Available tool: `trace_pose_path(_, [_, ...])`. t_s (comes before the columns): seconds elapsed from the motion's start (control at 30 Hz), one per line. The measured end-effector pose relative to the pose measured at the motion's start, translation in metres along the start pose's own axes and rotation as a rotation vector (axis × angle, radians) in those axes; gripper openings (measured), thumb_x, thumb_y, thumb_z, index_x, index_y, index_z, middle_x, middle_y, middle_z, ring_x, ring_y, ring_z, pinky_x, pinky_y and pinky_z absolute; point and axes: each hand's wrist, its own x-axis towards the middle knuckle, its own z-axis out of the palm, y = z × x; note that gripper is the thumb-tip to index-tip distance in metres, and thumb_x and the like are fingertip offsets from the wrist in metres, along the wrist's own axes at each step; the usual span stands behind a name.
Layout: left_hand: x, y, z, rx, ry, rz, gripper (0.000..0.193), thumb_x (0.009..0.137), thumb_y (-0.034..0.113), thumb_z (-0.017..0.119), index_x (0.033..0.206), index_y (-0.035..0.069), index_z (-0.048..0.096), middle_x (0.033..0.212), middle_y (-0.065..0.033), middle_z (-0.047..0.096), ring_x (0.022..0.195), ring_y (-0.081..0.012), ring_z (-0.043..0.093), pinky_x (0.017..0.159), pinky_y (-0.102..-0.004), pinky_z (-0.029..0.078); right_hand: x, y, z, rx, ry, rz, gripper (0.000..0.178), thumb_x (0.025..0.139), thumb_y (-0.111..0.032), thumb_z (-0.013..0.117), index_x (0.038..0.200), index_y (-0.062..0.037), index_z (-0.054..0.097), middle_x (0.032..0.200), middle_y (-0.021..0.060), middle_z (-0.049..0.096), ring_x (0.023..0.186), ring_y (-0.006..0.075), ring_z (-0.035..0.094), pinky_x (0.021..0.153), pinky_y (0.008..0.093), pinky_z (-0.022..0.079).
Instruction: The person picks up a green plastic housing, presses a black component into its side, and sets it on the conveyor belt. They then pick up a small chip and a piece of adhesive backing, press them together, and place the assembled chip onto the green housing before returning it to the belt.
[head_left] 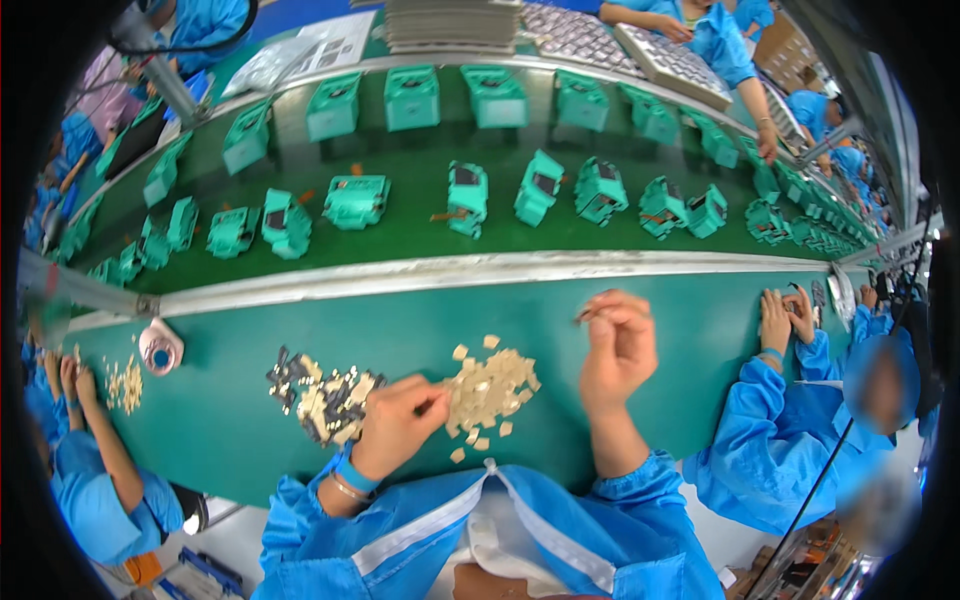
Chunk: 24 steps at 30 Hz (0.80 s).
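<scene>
My left hand (400,422) is closed in a pinch at the left edge of a pile of small cream-coloured square pieces (497,388). Whatever its fingertips hold is hidden. To the left of that hand lies a second pile, mixed black and cream small parts (322,398). My right hand (618,350) is raised over the green tabletop (690,330), right of the square pieces. Its thumb and index finger pinch a small dark piece, too small to name. A blue band circles my left wrist.
Beyond a metal rail (450,272), a green conveyor (400,150) carries rows of teal plastic housings (358,201). A pink-and-white round dispenser (160,347) stands at the left. Co-workers in blue sit on both sides; one co-worker's hand (767,140) reaches over the conveyor.
</scene>
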Motion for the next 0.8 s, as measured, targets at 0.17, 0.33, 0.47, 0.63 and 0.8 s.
trace_pose_path(0.17, [0.003, -0.006, 0.003, 0.113, -0.037, 0.165, 0.007, 0.07, 0.0, 0.068, 0.076, 0.004, 0.067, 0.068, -0.0064, 0.06, 0.06, -0.0218, 0.056, 0.053, -0.031, 0.046, 0.091, -0.041, -0.023, -0.104, -0.056, -0.743, 0.018, 0.086, 0.005, 0.053, 0.104, 0.0011, 0.05, 0.104, 0.0168, 0.053, 0.083, 0.0198, 0.057, 0.068, 0.029, 0.052])
trace_pose_path(0.33, [0.009, -0.002, -0.003, 0.118, -0.091, 0.268, 0.017, 0.069, 0.0, 0.066, 0.086, 0.006, 0.065, 0.099, -0.0068, 0.061, 0.082, -0.0237, 0.057, 0.065, -0.03, 0.048, 0.126, 0.032, -0.002, -0.395, 0.0, -0.111, 0.071, 0.078, -0.01, 0.073, 0.136, -0.0024, 0.031, 0.126, 0.0154, 0.045, 0.111, 0.0236, 0.05, 0.092, 0.0356, 0.041])
trace_pose_path(0.47, [0.01, 0.002, -0.007, 0.086, -0.147, 0.313, 0.019, 0.067, 0.001, 0.067, 0.085, 0.006, 0.066, 0.106, -0.0085, 0.06, 0.09, -0.0269, 0.055, 0.077, -0.0349, 0.046, 0.113, 0.098, -0.008, -0.742, -0.023, 0.113, 0.088, 0.075, -0.016, 0.076, 0.142, -0.002, 0.02, 0.127, 0.0167, 0.046, 0.113, 0.0284, 0.049, 0.093, 0.0384, 0.04])
trace_pose_path(0.63, [0.006, 0.0, -0.005, 0.013, -0.177, 0.387, 0.028, 0.069, 0.0, 0.066, 0.096, 0.006, 0.068, 0.098, -0.0078, 0.063, 0.09, -0.0264, 0.055, 0.079, -0.0359, 0.046, 0.113, 0.112, -0.025, -0.556, -0.04, 0.227, 0.089, 0.075, -0.013, 0.075, 0.142, -0.001, 0.017, 0.118, 0.0178, 0.055, 0.099, 0.0237, 0.058, 0.083, 0.0339, 0.046])
trace_pose_path(0.8, [0.006, -0.002, -0.005, -0.071, -0.151, 0.359, 0.041, 0.076, -0.002, 0.062, 0.117, 0.002, 0.059, 0.098, -0.0089, 0.063, 0.086, -0.0227, 0.056, 0.078, -0.0309, 0.046, 0.097, 0.035, -0.02, 0.154, -0.202, 0.76, 0.082, 0.077, -0.005, 0.07, 0.142, -0.0023, 0.02, 0.107, 0.0199, 0.061, 0.091, 0.0184, 0.061, 0.075, 0.0292, 0.05])
